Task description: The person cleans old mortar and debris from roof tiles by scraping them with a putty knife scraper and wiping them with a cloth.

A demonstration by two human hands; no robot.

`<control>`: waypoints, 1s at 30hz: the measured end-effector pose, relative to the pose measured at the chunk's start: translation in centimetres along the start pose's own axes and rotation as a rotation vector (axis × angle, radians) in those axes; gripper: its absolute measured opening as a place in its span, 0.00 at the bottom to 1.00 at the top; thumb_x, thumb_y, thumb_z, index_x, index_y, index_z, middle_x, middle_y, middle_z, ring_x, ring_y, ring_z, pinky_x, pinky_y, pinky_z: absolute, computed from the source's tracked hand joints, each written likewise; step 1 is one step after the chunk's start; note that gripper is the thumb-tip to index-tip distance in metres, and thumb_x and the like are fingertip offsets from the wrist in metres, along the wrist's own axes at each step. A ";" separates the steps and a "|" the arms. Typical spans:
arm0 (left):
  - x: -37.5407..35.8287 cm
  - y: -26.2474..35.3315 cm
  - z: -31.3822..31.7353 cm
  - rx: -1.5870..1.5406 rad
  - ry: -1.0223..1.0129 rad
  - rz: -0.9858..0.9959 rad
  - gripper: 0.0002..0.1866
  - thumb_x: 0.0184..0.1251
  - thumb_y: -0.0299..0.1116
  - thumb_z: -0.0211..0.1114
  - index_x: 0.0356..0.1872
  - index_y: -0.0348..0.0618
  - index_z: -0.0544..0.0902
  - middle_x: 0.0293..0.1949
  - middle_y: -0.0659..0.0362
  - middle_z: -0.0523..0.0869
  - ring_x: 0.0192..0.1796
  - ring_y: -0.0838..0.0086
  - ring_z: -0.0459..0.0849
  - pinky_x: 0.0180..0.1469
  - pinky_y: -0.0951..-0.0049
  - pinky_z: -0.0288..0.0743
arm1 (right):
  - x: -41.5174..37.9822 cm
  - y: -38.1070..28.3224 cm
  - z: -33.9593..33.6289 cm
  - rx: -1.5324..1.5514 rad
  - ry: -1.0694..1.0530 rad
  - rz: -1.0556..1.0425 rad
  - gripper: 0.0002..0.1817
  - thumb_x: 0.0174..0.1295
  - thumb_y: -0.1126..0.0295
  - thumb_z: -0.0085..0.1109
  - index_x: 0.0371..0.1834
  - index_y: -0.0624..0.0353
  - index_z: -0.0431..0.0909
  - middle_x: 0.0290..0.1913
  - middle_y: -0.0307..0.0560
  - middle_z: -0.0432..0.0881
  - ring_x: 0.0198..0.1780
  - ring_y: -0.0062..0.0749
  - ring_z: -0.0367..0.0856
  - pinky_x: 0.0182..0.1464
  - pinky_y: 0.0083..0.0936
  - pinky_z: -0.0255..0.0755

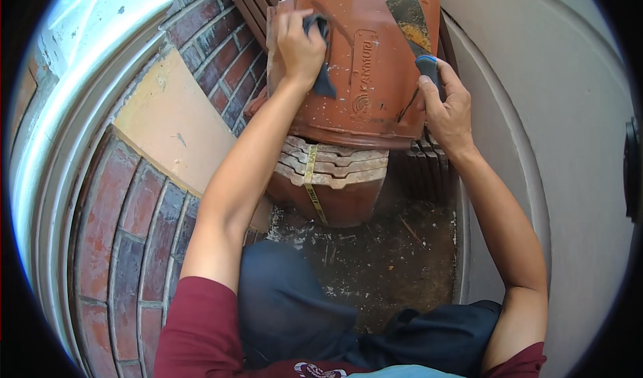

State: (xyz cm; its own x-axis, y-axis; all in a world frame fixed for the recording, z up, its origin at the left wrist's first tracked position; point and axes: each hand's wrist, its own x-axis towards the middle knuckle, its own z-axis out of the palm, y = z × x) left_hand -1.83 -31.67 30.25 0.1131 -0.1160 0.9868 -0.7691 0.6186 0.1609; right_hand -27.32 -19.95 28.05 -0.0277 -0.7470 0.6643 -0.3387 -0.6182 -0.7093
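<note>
An orange-red roof tile (395,63) with KANMURI embossed on it lies on top of stacked tiles, its face dotted with pale specks. My left hand (301,50) is closed on a dark cloth (324,80), which lies against the tile's left part. In my right hand (447,107), at the tile's right edge, is a putty knife (429,68) with a black and blue handle. Its blade points up and away over the tile and carries a yellowish-brown smear. A dark streak marks the tile's lower right, near my right fingers.
Below the tile stands a bundle of tiles (341,190) bound with a yellow strap (310,170). More tiles (251,6) are stacked behind. A brick wall (134,237) rises on the left, a grey wall (576,110) on the right. Debris litters the dark floor (402,264).
</note>
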 end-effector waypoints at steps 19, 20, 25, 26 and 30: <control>-10.8 11.3 -1.1 -0.554 -0.917 0.667 0.21 0.46 0.18 0.70 0.46 0.42 0.88 0.44 0.57 0.86 0.47 0.59 0.82 0.52 0.60 0.80 | 2.4 3.0 -3.7 0.412 0.269 0.294 0.13 0.70 0.64 0.55 0.48 0.62 0.76 0.35 0.42 0.80 0.25 0.21 0.81 0.20 0.22 0.72; -10.9 12.2 -0.8 -0.494 -1.002 0.727 0.20 0.47 0.19 0.70 0.46 0.42 0.88 0.43 0.57 0.86 0.47 0.59 0.82 0.52 0.60 0.79 | 2.4 2.8 -3.5 0.416 0.280 0.309 0.13 0.70 0.64 0.55 0.49 0.63 0.77 0.36 0.42 0.81 0.25 0.21 0.81 0.20 0.22 0.72; -8.2 10.4 -4.9 -0.378 -1.033 0.479 0.22 0.44 0.18 0.72 0.46 0.42 0.88 0.45 0.55 0.86 0.46 0.57 0.83 0.51 0.59 0.80 | 1.9 2.9 -4.3 0.319 0.249 0.281 0.14 0.69 0.66 0.57 0.52 0.63 0.78 0.32 0.44 0.82 0.26 0.25 0.81 0.28 0.27 0.75; -7.7 9.4 -6.1 -0.354 -1.038 0.454 0.23 0.43 0.17 0.72 0.46 0.42 0.88 0.45 0.55 0.87 0.46 0.56 0.83 0.50 0.59 0.81 | 1.8 2.9 -4.5 0.297 0.236 0.268 0.15 0.68 0.68 0.59 0.54 0.63 0.78 0.31 0.44 0.81 0.26 0.26 0.81 0.31 0.28 0.76; -6.3 6.4 -10.4 -0.213 -1.054 0.417 0.23 0.42 0.17 0.73 0.45 0.41 0.87 0.44 0.55 0.86 0.46 0.57 0.83 0.49 0.61 0.81 | 1.6 3.3 -4.9 0.314 0.264 0.305 0.14 0.69 0.68 0.54 0.53 0.62 0.79 0.29 0.40 0.79 0.22 0.23 0.78 0.24 0.25 0.71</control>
State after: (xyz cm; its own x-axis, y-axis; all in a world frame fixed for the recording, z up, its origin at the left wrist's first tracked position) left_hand -0.90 -18.86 25.30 -0.7836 -0.4018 0.4738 -0.4904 0.8683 -0.0748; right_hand -33.05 -22.00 27.95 -0.3320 -0.8427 0.4238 0.0197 -0.4554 -0.8901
